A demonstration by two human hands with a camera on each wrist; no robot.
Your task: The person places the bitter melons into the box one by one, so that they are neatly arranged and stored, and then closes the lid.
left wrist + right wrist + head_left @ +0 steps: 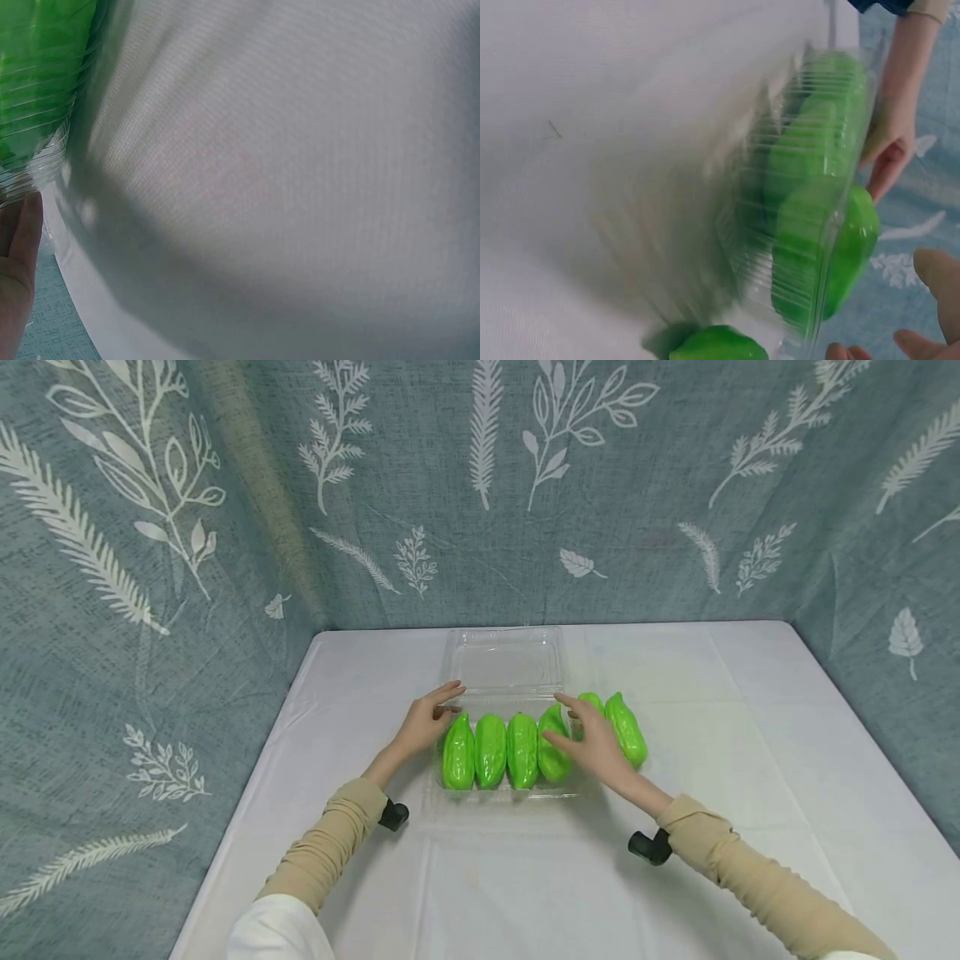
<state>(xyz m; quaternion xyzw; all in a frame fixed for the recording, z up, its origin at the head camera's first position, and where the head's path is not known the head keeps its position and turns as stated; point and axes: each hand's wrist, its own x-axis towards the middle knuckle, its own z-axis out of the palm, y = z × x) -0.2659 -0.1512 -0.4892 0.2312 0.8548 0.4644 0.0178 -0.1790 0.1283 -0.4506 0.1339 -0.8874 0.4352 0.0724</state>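
Note:
Four glossy, bright green, ridged vegetables with tapered tips, one of them a vegetable point(491, 752) near the middle, stand side by side in a clear plastic clamshell box point(480, 795). The box's lid point(506, 660) is folded back, away from me. My left hand point(423, 720) is at the box's far left corner, and its straight finger touches the box wall in the left wrist view. Over the rightmost vegetable point(553, 760) hovers my right hand point(597, 745), thumb and fingers spread apart, gripping nothing. Its thumb point(939, 281) shows at the right wrist view's edge.
Right of the box lie two more green vegetables, one point(626, 731) fully visible and another point(592, 700) partly behind the right hand. A white cloth covers the table point(510, 885). A blue-green leaf-patterned curtain point(450, 560) encloses its back and sides.

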